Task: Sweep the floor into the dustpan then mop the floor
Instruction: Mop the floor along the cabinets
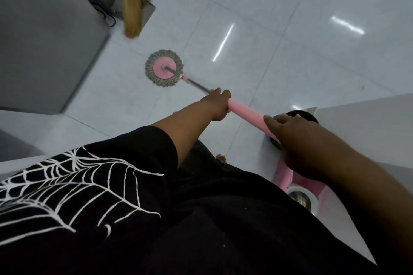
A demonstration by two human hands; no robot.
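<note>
The person is wearing a black T-shirt (201, 219) carrying a white spiderweb print (73, 185), its thin lines radiating and looping in rings. Just right of the print, a short sleeve (152, 140) is ending above the elbow, leaving the left forearm (190, 123) bare down to the left grip (218, 105). Farther right of the print, the right forearm (335, 167) and right grip (297, 140) are going uncovered too. Bare toes (221, 158) are peeking out beyond the sleeve.
</note>
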